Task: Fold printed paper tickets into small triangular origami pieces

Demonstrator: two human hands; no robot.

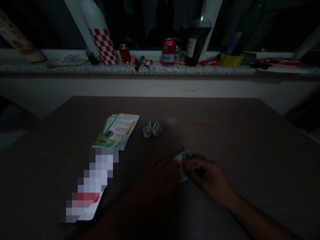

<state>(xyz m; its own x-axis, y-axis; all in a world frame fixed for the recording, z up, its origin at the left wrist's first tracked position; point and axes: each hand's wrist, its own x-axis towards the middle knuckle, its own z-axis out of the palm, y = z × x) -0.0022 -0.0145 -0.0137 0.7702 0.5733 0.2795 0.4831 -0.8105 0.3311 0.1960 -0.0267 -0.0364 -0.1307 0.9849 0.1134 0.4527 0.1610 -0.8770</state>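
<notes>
A small piece of printed paper (185,155), green, blue and white, lies on the table between my hands, partly hidden under my fingers. My left hand (161,173) curls over its left side and holds it against the table. With thumb and forefinger, my right hand (208,175) pinches the right edge of the same paper. Just beyond my left hand stand two small folded paper shapes (152,129), side by side. To their left lies a fanned stack of printed calendar cards (120,130). The dim light hides the finer detail of my fingers.
A phone with a lit, partly blurred screen (87,190) lies left of my hands. Behind the brown table (225,123), a stone windowsill (150,69) carries a red can (168,51), a dark bottle (196,43), a checkered bottle (105,45) and yellow tape (231,60).
</notes>
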